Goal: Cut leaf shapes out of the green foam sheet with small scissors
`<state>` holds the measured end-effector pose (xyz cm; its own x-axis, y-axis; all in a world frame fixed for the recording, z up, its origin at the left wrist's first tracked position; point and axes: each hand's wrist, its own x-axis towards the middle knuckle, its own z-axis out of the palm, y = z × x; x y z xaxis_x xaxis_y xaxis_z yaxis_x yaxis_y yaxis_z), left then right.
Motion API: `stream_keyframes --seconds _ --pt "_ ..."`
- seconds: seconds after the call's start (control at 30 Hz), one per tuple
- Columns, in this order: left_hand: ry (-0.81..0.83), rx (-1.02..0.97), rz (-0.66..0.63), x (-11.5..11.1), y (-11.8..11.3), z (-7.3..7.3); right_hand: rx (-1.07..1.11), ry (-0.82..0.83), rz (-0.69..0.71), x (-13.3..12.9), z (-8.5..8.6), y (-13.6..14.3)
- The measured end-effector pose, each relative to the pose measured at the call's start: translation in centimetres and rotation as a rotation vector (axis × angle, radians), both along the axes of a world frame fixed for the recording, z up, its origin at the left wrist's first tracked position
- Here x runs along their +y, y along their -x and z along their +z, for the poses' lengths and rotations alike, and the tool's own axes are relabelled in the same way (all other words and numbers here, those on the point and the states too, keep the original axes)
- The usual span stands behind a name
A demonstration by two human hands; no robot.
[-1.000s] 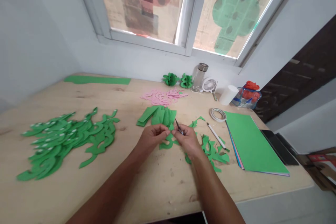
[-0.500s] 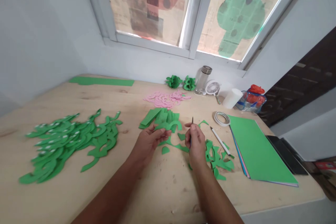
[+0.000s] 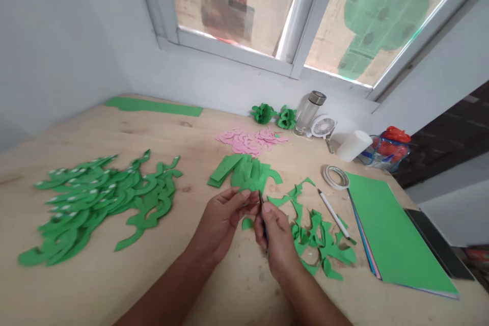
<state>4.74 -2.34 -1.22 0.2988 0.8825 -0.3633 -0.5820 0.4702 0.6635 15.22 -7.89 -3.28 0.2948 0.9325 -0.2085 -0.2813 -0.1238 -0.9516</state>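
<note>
My left hand (image 3: 225,216) is closed in a pinch at the lower edge of a curved green paper cutout (image 3: 275,177), which overlaps a stack of green paper strips (image 3: 223,169) behind it. Dark-bladed scissors (image 3: 262,199) point up from my right hand (image 3: 275,234), its fingers wrapped round their handles. The blade tip sits right beside my left fingertips; whether it touches the paper is hidden. Curly green offcuts (image 3: 319,237) lie to the right of my right hand. One small green scrap (image 3: 247,223) rests between my hands.
At left lies a big pile of green cutouts (image 3: 103,193), some with white patches. Pink cutouts (image 3: 248,140), two green paper balls (image 3: 263,113), a glass bottle (image 3: 310,114) and a small fan (image 3: 323,125) stand farther back. Tape (image 3: 336,177), a white pen (image 3: 333,214) and green sheets (image 3: 401,234) are at right.
My hands have come together, the scissors moving left to my left fingertips. The held cutout has shifted right against the strips. The view has turned slightly.
</note>
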Motion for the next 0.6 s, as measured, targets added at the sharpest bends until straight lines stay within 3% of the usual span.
stream_keyframes --seconds 0.6 --pt "-0.159 0.153 -0.019 -0.65 -0.56 0.0 0.004 -0.026 0.022 -0.11 -0.44 -0.28"
